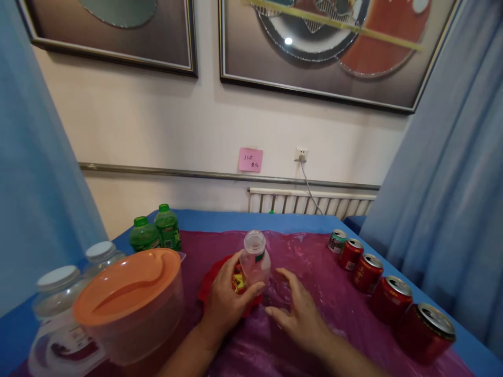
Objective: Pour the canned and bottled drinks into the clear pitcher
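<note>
My left hand point(226, 301) grips a small clear plastic bottle point(255, 262) with a wide open neck and a red and green label, held upright over a red plate point(208, 288). To the right of the bottle my right hand point(296, 309) hovers just above the purple plastic sheet point(310, 256), fingers spread and empty, its fingertips close to the bottle without touching it.
A clear jug with an orange lid point(133, 298) stands at the near left, with two white-capped jars point(58, 290) behind it. Two green bottles point(155, 233) stand at the back left. Several red cans point(387, 296) line the right edge. Blue curtains hang on both sides.
</note>
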### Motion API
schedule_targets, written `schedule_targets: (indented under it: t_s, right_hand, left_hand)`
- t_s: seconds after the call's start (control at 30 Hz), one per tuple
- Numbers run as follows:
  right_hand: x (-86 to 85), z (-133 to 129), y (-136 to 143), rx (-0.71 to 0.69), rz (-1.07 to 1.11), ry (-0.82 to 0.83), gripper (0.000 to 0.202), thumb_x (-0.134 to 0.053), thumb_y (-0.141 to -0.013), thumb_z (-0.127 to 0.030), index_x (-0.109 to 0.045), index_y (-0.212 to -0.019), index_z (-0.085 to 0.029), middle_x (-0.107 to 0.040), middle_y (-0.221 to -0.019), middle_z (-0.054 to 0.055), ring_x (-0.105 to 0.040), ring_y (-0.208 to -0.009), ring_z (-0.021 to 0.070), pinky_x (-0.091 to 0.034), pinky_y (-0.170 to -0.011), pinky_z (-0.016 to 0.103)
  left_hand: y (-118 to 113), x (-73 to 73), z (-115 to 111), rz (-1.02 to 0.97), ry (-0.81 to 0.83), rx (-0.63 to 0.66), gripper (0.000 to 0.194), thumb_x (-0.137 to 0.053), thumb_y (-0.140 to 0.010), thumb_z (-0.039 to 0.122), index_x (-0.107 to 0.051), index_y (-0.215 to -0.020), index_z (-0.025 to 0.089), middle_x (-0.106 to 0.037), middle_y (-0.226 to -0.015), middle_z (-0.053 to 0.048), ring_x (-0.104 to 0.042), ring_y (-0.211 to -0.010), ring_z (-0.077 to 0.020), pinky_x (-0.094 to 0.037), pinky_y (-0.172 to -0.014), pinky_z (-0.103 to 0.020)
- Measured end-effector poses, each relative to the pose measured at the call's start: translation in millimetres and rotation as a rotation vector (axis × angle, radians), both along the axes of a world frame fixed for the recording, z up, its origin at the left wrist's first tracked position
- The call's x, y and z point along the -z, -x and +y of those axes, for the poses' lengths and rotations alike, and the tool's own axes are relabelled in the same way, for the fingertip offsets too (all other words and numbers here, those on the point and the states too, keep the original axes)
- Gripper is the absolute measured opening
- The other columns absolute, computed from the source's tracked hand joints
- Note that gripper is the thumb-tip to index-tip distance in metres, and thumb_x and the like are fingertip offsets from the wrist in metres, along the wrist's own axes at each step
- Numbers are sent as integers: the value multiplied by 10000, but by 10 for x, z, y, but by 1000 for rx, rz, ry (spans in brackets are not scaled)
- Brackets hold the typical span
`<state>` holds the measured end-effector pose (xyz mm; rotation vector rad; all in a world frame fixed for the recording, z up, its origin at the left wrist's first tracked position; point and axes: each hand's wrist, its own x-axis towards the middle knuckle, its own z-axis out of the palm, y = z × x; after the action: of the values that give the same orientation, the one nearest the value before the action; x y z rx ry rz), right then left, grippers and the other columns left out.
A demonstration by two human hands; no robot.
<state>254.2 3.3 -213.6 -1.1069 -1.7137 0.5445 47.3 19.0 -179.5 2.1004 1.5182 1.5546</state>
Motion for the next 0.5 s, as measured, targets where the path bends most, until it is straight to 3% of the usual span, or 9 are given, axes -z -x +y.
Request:
schedule_targets:
  t_s: [0.07,0.17,0.27,0.37,0.5]
  right_hand:
    - [-183,63,186,-75,67,0,792,-783,-712,-294,-436,-1422,-250,-613,-1353,114,-598,-1223,313,-493,-1014,486]
    - [-338,155,433,-184,185,15,747,-728,-753,-259,-410,-1429,-239,-675,-1254,107,-676,-1086,272,-559,-900,406]
    - [-275,238,599,-182,310,68,641,-697,-770,-229,-464,-1367,-236,-722,-1139,86,-713,-962,247,-580,-805,357]
    - [-138,321,680,-183,416,145,616,-747,-741,-263,-497,-1303,-234,-725,-1123,75,-713,-949,250,-576,-806,364]
    - [-111,432,707,-164,457,173,630,-803,-700,-347,-514,-1245,-219,-719,-1109,74,-697,-966,260,-559,-835,382]
  left_hand:
    - [-48,-81,-40,0,-12,27,684,-760,-748,475,-510,-1328,213,-630,-1296,-145,-612,-1189,-311,-503,-1007,-499]
    - [-78,-160,-64,2,-6,49,657,-771,-746,431,-521,-1318,224,-616,-1300,-140,-597,-1200,-300,-493,-1020,-497]
    - [-64,-171,-71,-26,47,21,686,-759,-760,423,-494,-1359,220,-610,-1324,-145,-597,-1209,-300,-499,-1015,-500]
    - [-47,-154,-164,10,43,-56,708,-713,-806,399,-429,-1426,209,-546,-1419,-171,-534,-1302,-320,-476,-1051,-531]
    - [18,-149,-569,164,-87,-82,590,-616,-887,305,-405,-1438,299,-531,-1447,-119,-517,-1326,-281,-493,-1059,-497]
